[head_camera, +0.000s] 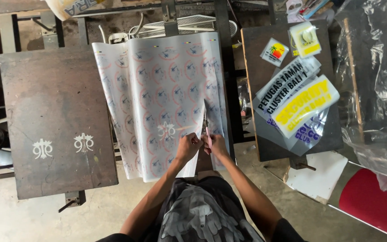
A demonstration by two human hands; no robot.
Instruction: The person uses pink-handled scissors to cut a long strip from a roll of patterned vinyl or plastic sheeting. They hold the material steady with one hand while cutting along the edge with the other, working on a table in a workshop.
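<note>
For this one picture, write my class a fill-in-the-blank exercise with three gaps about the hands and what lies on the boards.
1. The right hand holds a pair of ____ cutting up through the printed film sheet.
2. The left hand grips the sheet's ____ edge beside the cut.
3. The dark board on the left bears ____ white emblems.

Missing words: scissors; bottom; two

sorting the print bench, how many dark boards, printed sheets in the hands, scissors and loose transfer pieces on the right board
Dark flat press boards: 3 (left, middle under the sheet, right)
Large translucent sheet printed with round logos, left hand holding it: 1
Pink-handled scissors in right hand: 1
Loose printed transfer pieces on right board: about 6
Total: about 11
</note>
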